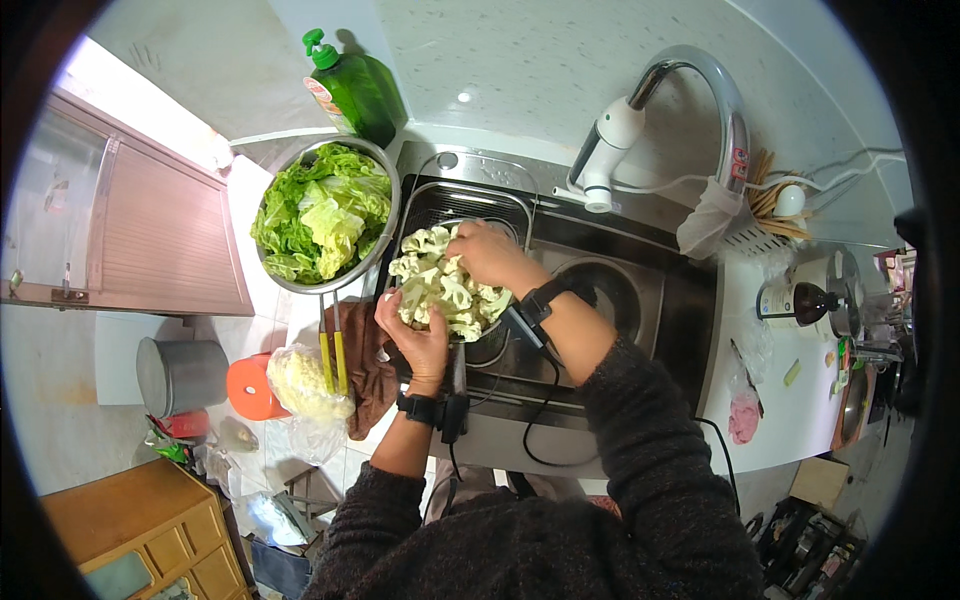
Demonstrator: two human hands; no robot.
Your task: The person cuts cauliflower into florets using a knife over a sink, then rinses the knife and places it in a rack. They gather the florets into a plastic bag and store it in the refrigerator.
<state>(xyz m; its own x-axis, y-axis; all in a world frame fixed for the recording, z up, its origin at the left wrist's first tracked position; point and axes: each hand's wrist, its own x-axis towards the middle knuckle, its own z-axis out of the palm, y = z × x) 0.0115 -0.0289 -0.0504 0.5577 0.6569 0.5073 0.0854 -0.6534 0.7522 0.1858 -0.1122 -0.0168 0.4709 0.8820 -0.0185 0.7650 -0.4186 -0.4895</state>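
Pale cauliflower florets fill a round container whose dark handle points toward me. It stands at the left of the sink, partly over a metal drain basket. My left hand is cupped against the near left side of the florets, thumb and fingers apart. My right hand reaches over the far right side with its fingertips down among the florets; whether it pinches one is hidden. Leafy green cabbage fills a steel basin to the left. Both wrists wear black bands with cables.
A chrome and white faucet rises behind the sink. Behind the basin stands a green pump bottle. A brown cloth, yellow-handled metal tool and bagged vegetable are at left. A knife and brown bottle are right.
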